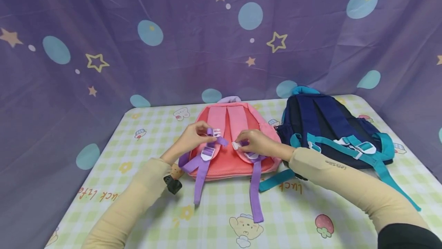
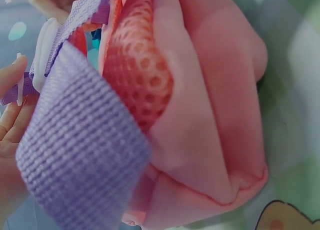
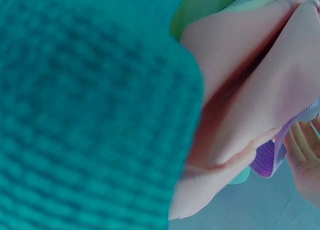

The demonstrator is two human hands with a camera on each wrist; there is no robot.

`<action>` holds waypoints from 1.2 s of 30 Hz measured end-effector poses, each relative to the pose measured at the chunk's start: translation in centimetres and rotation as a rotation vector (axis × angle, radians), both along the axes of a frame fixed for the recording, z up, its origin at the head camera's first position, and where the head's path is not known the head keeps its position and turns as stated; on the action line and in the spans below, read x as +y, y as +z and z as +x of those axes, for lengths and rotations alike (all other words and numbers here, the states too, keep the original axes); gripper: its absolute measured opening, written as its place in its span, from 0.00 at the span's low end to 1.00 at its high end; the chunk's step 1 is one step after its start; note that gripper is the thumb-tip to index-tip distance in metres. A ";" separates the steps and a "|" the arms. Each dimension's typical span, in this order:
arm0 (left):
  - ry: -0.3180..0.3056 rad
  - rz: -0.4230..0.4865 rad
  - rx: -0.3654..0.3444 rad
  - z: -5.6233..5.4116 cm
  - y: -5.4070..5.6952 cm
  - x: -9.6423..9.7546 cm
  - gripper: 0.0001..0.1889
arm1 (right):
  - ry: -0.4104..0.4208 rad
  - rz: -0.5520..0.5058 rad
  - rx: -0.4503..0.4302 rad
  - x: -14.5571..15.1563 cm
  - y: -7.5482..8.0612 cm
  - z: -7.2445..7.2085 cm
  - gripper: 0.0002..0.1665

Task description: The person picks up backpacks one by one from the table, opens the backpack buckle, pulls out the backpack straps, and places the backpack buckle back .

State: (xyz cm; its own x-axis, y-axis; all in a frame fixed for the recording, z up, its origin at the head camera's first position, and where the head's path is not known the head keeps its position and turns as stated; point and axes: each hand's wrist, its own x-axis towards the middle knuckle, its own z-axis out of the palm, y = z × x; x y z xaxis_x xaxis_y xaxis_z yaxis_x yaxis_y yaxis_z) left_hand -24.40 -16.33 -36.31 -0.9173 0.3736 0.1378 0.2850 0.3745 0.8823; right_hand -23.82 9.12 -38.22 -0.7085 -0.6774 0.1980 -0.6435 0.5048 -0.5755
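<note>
A pink backpack [image 1: 221,170] lies on the table with its shoulder straps up. Above its left strap my left hand [image 1: 194,136] pinches a purple strap carrying the pronged half of a white buckle [image 1: 216,132]. My right hand [image 1: 257,142] pinches the other white buckle half [image 1: 236,145] over the right strap. A gap separates the two halves. Purple webbing [image 2: 85,145] fills much of the left wrist view, where the left hand [image 2: 12,135] shows at the edge. In the right wrist view, teal webbing [image 3: 90,109] covers the left side.
A navy backpack [image 1: 319,114] with teal straps and a fastened white buckle lies to the right, against the pink one. Purple strap ends [image 1: 256,199] hang onto the checked tablecloth [image 1: 152,222]. A purple patterned curtain [image 1: 193,68] stands behind the table.
</note>
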 end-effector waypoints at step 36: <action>0.019 0.051 -0.071 0.0 -0.4 0.5 0.15 | -0.061 -0.223 -0.267 -1.8 1.0 -0.2 0.15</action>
State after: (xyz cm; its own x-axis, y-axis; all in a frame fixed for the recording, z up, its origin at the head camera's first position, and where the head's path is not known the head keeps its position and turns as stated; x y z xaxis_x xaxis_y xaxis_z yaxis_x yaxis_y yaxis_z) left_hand -24.41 -15.86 -36.66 -0.9323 0.3501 0.0910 0.2147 0.3333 0.9180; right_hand -24.03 7.30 -37.26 -0.7928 -0.5936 0.1382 -0.4279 0.3806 -0.8198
